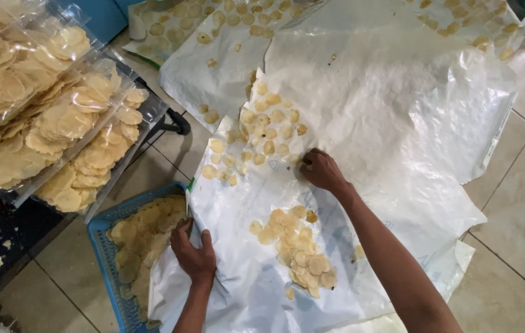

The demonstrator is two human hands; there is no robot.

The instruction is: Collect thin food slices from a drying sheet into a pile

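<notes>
A large white plastic sheet (pixel 392 117) lies spread on the tiled floor with round pale yellow crackers (pixel 265 132) scattered on it. My right hand (pixel 321 169) rests palm down on the sheet at the lower edge of that scatter, fingers curled over a few crackers. A second heap of crackers (pixel 299 250) lies nearer me. My left hand (pixel 195 253) grips the sheet's left edge, just above a blue plastic basket (pixel 103 246) that holds more crackers (pixel 142 237).
Clear plastic bags filled with crackers (pixel 47 117) are stacked on a dark stand at the upper left. More white sheets dotted with crackers (pixel 213 24) lie at the top. Beige floor tiles (pixel 521 209) show at the right.
</notes>
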